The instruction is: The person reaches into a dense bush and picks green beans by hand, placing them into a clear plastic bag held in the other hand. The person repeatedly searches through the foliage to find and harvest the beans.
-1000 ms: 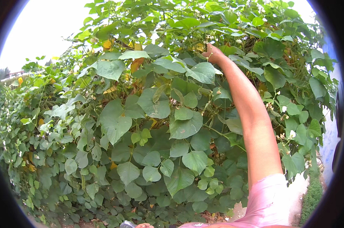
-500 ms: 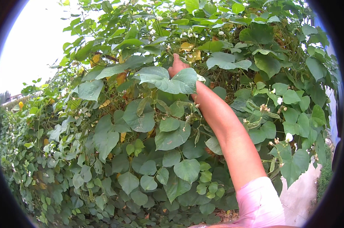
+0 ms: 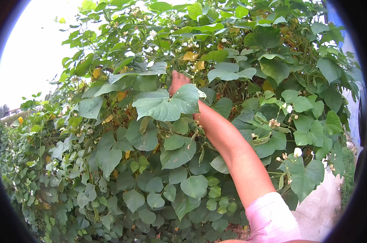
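Head view shows the right hand (image 3: 179, 82) among leaves (image 3: 164, 107), sleeve (image 3: 272, 218) plain pink.

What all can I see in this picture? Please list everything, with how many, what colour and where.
Vine leaves: too many to count, green, most of the view
Yellowed leaves: several, yellow, mainly upper middle
Flowers: many, white, upper middle and right
Pods: a few, green, middle and right
Pavement: one patch, pale grey, lower right
Sky: one expanse, white, upper left
Sleeve: one, pale pink, lower right
Right arm: one, bare, right of centre
Right grip: one, bare, among upper-middle leaves
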`<state>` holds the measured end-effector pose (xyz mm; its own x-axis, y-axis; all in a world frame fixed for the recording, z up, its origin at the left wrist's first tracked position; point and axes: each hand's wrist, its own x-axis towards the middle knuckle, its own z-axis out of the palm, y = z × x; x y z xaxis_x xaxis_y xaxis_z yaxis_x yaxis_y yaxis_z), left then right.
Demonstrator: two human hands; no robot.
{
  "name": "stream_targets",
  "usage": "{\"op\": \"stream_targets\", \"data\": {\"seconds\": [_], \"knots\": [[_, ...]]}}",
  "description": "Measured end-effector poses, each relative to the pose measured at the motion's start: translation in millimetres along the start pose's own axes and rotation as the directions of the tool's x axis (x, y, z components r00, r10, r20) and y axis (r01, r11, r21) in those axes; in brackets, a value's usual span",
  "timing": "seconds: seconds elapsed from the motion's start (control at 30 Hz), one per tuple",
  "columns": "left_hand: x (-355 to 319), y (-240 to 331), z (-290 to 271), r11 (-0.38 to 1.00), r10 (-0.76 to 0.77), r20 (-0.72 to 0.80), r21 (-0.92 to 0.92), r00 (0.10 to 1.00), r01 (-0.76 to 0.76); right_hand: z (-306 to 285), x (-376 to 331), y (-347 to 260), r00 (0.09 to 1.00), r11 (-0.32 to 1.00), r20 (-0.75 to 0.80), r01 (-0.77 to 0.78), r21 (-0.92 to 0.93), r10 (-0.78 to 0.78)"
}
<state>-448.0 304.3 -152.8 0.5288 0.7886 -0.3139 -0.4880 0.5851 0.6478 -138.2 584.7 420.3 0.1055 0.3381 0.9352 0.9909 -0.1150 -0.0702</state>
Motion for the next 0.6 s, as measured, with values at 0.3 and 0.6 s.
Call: {"op": "stream_targets", "data": {"seconds": [0.3, 0.6], "knots": [[0, -4, -3, 1.000, -0.003, 0.018, -0.015, 1.000, 0.003, -7, -7, -1, 0.998, 0.998, 0.011, 0.062, 0.033, -0.062], [-2, -2, -5, 0.999, -0.022, 0.055, -0.026, 0.998, 0.024, 9, 0, 15, 0.994, 0.995, -0.072, 0.084, 0.053, -0.080]]}}
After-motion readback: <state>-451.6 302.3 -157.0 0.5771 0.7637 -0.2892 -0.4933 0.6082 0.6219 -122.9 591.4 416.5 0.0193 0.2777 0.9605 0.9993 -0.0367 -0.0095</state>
